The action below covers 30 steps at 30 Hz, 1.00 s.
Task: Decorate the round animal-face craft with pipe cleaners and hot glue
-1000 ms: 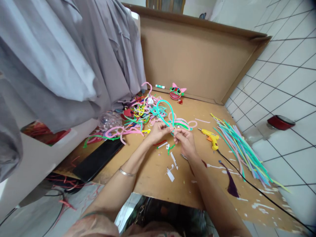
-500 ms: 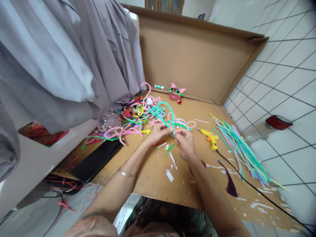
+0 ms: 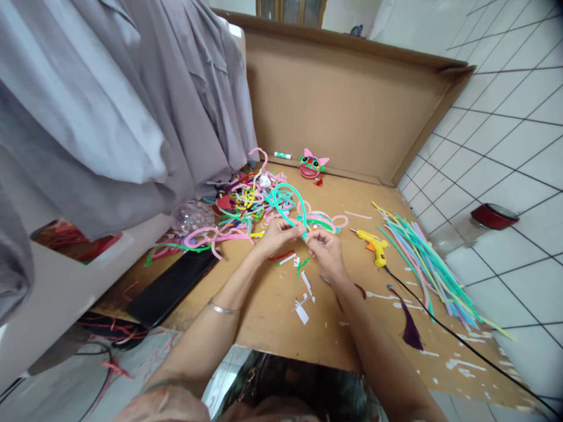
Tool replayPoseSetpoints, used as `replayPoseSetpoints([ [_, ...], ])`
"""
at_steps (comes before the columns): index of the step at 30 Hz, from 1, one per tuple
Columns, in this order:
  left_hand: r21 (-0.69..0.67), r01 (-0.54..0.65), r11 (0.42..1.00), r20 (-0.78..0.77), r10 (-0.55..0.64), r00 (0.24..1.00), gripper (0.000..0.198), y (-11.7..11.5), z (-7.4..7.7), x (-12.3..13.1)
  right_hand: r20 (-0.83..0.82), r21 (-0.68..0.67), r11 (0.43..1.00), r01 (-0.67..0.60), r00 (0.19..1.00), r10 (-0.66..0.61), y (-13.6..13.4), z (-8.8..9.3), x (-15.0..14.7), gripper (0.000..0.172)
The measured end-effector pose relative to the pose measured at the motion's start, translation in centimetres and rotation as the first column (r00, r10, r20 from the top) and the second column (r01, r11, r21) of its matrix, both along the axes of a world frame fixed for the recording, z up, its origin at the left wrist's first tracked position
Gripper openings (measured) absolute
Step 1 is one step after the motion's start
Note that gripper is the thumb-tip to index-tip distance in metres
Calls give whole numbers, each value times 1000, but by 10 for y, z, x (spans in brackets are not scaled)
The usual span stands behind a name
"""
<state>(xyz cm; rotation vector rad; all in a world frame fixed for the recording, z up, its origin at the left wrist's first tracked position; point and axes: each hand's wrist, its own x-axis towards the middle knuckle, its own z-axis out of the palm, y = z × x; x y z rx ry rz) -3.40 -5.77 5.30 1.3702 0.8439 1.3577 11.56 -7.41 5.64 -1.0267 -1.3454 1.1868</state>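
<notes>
A turquoise pipe cleaner [image 3: 300, 199] is bent into an upright loop above the middle of the table. My left hand [image 3: 281, 235] pinches it near its crossed ends, and my right hand [image 3: 324, 245] grips the same spot from the other side, so the fingers almost meet. The ends themselves are mostly covered by my fingertips. Behind my hands lie looped pink and green pipe cleaners [image 3: 339, 221]. Small white paper scraps [image 3: 301, 313] and green bits [image 3: 302, 266] are scattered below them on the tabletop.
A tangled pile of coloured pipe cleaners [image 3: 246, 199] lies at left behind a black case [image 3: 173, 287]. On the right are a yellow glue gun [image 3: 373, 245] with its cord, straight pipe cleaners [image 3: 431, 264], a purple tassel [image 3: 411, 328] and a red-lidded jar [image 3: 492, 215]. A cat-eared face figure [image 3: 311, 165] stands behind.
The turquoise loop has tilted and shifted slightly left, and both hands have moved a little left with it. Both keep their pinch on it.
</notes>
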Motion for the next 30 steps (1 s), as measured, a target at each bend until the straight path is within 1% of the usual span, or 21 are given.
replayPoseSetpoints([
  [2,13,-12,1000,-1,12,1000,40,0,0,0,-28,-43,999,-33,999,32,0,1,1,16],
  [4,19,-18,1000,-2,18,1000,40,0,-1,0,-76,-77,996,-43,996,37,-1,2,1,18],
  [6,20,-18,1000,-9,18,1000,41,0,-1,1,-95,-85,996,-42,995,34,-1,2,2,21],
  [10,-1,-14,1000,-24,14,1000,43,-1,-1,2,-12,-17,999,-28,1000,28,0,-2,2,26],
  [13,-26,2,1000,-31,-3,1000,42,-2,-1,3,14,18,1000,-18,1000,17,2,-5,2,24],
  [15,-41,5,999,-26,-7,1000,42,-2,-1,4,10,18,1000,-19,1000,19,3,-6,2,22],
  [17,-49,-4,999,-16,3,1000,41,-2,-2,4,-4,-7,1000,-26,1000,26,3,-6,2,21],
  [21,-34,-16,999,10,17,1000,40,-1,-2,3,-69,-84,994,-66,996,60,3,-4,2,31],
  [25,-41,-32,999,28,34,999,37,-1,-1,2,-139,-119,990,-71,989,54,1,-1,2,35],
  [27,-41,-39,998,25,40,999,36,-2,0,2,-126,-116,990,-75,990,60,0,0,2,34],
  [30,-48,-35,998,17,36,999,36,-2,0,3,-49,-63,996,-63,997,60,-1,1,1,24],
])
